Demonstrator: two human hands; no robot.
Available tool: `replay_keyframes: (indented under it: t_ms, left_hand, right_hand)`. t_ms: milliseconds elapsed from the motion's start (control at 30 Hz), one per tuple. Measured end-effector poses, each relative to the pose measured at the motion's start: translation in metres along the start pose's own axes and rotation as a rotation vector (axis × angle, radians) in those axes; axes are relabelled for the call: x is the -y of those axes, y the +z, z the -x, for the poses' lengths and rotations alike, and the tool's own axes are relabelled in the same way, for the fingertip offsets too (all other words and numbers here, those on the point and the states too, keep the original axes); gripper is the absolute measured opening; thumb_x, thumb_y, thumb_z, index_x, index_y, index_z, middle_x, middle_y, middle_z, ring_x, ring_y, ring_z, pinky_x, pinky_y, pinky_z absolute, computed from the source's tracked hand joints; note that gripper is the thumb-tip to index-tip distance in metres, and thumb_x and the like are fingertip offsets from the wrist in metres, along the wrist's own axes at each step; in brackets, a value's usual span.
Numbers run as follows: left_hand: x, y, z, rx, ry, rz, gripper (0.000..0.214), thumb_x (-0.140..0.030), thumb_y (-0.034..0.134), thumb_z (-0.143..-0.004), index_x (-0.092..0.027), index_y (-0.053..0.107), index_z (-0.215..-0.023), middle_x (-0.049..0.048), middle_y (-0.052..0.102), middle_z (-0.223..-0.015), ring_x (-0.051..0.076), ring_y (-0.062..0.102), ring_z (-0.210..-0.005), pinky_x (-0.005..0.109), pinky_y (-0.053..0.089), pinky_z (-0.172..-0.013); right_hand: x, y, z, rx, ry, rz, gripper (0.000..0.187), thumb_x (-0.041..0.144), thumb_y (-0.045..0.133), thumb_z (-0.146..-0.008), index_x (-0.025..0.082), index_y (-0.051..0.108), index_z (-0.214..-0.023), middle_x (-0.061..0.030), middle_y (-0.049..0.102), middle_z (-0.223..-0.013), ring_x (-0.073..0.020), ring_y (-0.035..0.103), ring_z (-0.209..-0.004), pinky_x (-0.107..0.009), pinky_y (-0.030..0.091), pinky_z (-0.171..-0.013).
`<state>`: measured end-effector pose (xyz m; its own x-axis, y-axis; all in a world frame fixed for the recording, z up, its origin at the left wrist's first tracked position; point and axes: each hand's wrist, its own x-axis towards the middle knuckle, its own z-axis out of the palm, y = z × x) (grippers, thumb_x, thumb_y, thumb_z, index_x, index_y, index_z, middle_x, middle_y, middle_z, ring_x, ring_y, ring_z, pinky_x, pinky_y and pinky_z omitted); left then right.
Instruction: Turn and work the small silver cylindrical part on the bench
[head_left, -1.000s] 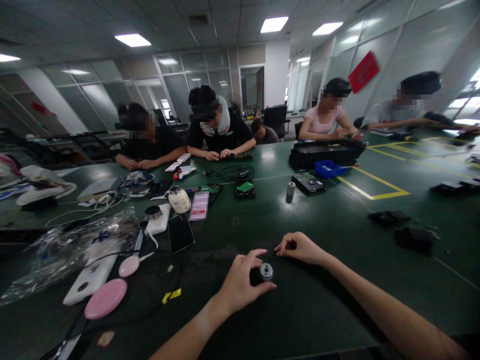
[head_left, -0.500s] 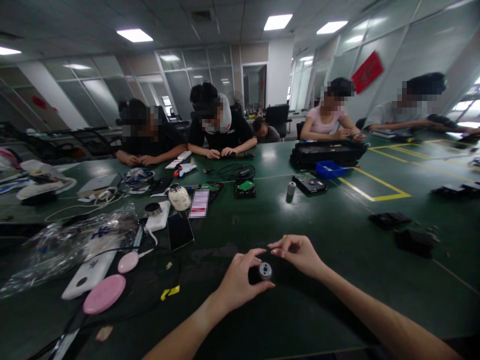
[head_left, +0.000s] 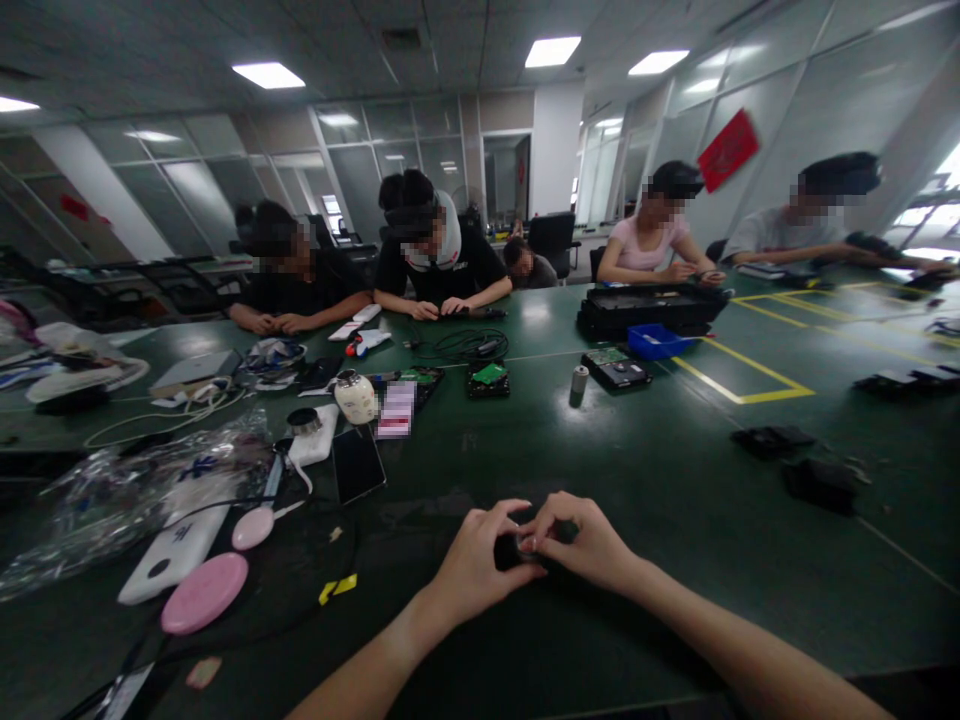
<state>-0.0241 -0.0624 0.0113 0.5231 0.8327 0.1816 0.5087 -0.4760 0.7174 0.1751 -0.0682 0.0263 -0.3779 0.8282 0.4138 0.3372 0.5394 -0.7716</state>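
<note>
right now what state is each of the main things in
small metal cylinder: mostly hidden
left hand: curled around it
right hand: bent over its top, grip unclear
second cylinder: standing upright
black cable: loosely coiled
black phone-like slab: lying flat, face dark
clear plastic: crumpled
ceiling lights: lit

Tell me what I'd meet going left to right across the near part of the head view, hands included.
Large pink disc, yellow scrap, your left hand, your right hand, blocky black part.
</note>
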Motion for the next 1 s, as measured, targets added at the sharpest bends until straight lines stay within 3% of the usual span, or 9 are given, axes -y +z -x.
replay_keyframes:
  t_ms: [133,233,400,567,733,1000]
  left_hand:
    - [-0.001,-0.001,0.0,0.007,-0.015,-0.008,0.068,-0.043,0.079,-0.07,-0.028,0.048,-0.129,0.0015,0.07,-0.098,0.026,0.06,-0.099,0.038,0.045,-0.09]
    - [-0.002,-0.001,0.0,0.01,-0.002,-0.002,0.068,-0.04,0.079,-0.07,-0.028,0.048,-0.129,0.0017,0.069,-0.103,0.026,0.06,-0.1,0.039,0.045,-0.091]
    - [-0.002,-0.001,0.001,-0.009,0.009,-0.012,0.067,-0.039,0.08,-0.069,-0.029,0.05,-0.128,0.0024,0.066,-0.114,0.025,0.059,-0.102,0.037,0.046,-0.091]
    - [-0.002,-0.001,0.001,-0.001,0.0,0.0,0.068,-0.043,0.079,-0.07,-0.029,0.049,-0.129,0.0004,0.069,-0.101,0.025,0.06,-0.1,0.037,0.044,-0.091]
    - [-0.005,-0.003,0.0,0.018,-0.023,-0.007,0.069,-0.046,0.078,-0.069,-0.029,0.048,-0.129,0.0004,0.069,-0.098,0.026,0.059,-0.1,0.037,0.043,-0.09]
    - [-0.008,-0.006,0.0,0.048,-0.051,-0.011,0.069,-0.045,0.079,-0.07,-0.029,0.048,-0.129,-0.0006,0.07,-0.099,0.027,0.058,-0.103,0.037,0.041,-0.09]
  right_hand:
    - [-0.001,-0.003,0.0,-0.016,0.104,-0.052,0.024,0.038,0.073,-0.078,0.018,0.067,-0.089,0.0009,0.064,-0.065,-0.0129,0.058,-0.059,-0.024,0.045,-0.057]
    - [-0.002,-0.007,0.0,0.032,0.074,0.072,0.032,0.04,0.069,-0.082,0.021,0.067,-0.107,0.0041,0.055,-0.06,-0.011,0.051,-0.055,-0.024,0.041,-0.056]
    - [-0.001,-0.005,0.0,0.126,-0.008,0.173,0.02,0.038,0.063,-0.087,0.026,0.074,-0.098,0.0019,0.053,-0.063,-0.0111,0.048,-0.057,-0.023,0.035,-0.055]
    - [0.0,-0.004,-0.001,0.072,0.015,0.152,0.02,0.039,0.062,-0.088,0.025,0.075,-0.092,0.002,0.05,-0.061,-0.0117,0.046,-0.056,-0.024,0.034,-0.055]
    - [-0.024,-0.023,-0.006,-0.038,0.095,0.187,0.025,0.043,0.061,-0.088,0.024,0.075,-0.095,0.0018,0.05,-0.061,-0.0127,0.046,-0.056,-0.025,0.034,-0.054]
    - [-0.064,-0.051,-0.011,0.195,0.237,0.411,0.021,0.044,0.069,-0.081,0.03,0.077,-0.095,-0.0011,0.06,-0.071,-0.0149,0.054,-0.066,-0.025,0.036,-0.06]
